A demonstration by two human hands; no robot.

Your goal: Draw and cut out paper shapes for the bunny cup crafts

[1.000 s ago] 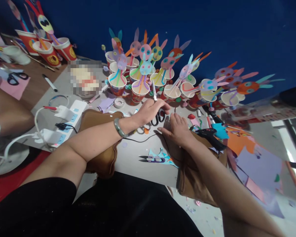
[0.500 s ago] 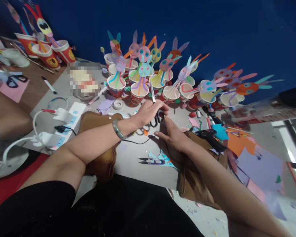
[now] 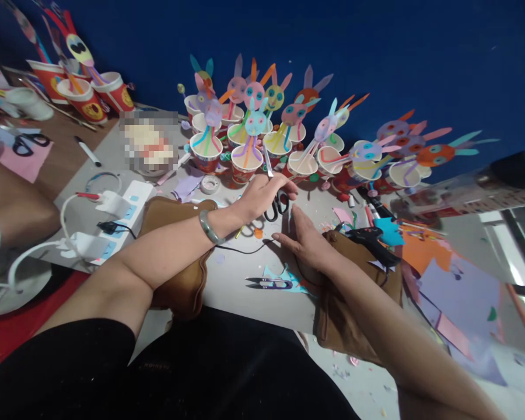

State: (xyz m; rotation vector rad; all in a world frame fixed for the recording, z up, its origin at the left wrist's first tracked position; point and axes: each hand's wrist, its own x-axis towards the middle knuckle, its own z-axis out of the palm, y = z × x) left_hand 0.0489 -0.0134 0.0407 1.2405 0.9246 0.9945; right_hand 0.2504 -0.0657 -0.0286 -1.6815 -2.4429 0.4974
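Note:
My left hand (image 3: 269, 195), with a green bangle on the wrist, is closed around a pair of scissors (image 3: 276, 207). The blades stick up past the knuckles toward the paper cups, and the black finger loops hang below the palm. My right hand (image 3: 305, 236) lies low over the table just right of the loops, fingers stretched out and thumb apart, with nothing visible in it. In front of both hands stand several paper cups (image 3: 247, 166) with paper rabbit heads (image 3: 256, 123). Thread snips (image 3: 269, 283) rest on a blue paper scrap (image 3: 289, 277) nearer my body.
A power strip (image 3: 129, 213) with plugs and cables sits at left, near another person's arm (image 3: 21, 198). Brown cloth pads (image 3: 175, 297) lie under my forearms. On the right are a black glue gun (image 3: 374, 245), coloured paper (image 3: 459, 309) and a clear bottle (image 3: 468, 186).
The view has shifted slightly. Both hands and the scissors keep nearly the same pose.

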